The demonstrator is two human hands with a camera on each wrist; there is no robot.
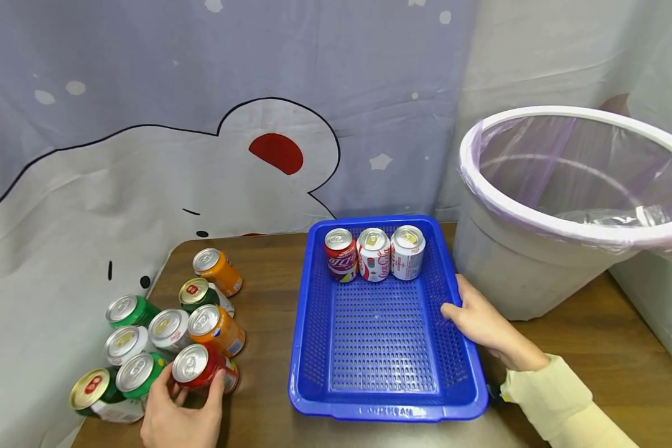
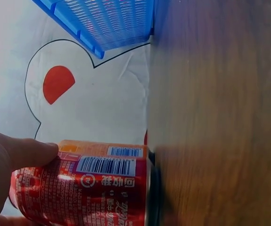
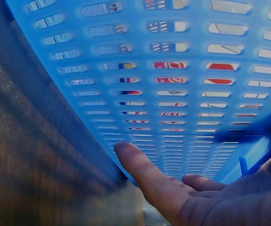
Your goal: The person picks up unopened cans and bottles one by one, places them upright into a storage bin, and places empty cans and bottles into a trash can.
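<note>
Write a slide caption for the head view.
Left hand grips red can; right hand holds blue basket with three cans inside.

We list: one brown wood-grain tabletop (image 1: 269, 298), pale sheen at the near side; one far cloth backdrop (image 1: 392, 81), lilac-grey with pale spots, printed with a white, black-outlined figure (image 1: 162, 180) and red patch (image 1: 280, 154); pale, creased cloth (image 1: 663, 81), right.

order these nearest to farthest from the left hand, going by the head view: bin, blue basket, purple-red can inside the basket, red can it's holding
1. Red can: held in the left hand.
2. Blue basket: to the hand's right, judged by its near edge.
3. Purple-red can: in the basket's far left corner.
4. Bin: right, beyond the basket.
</note>
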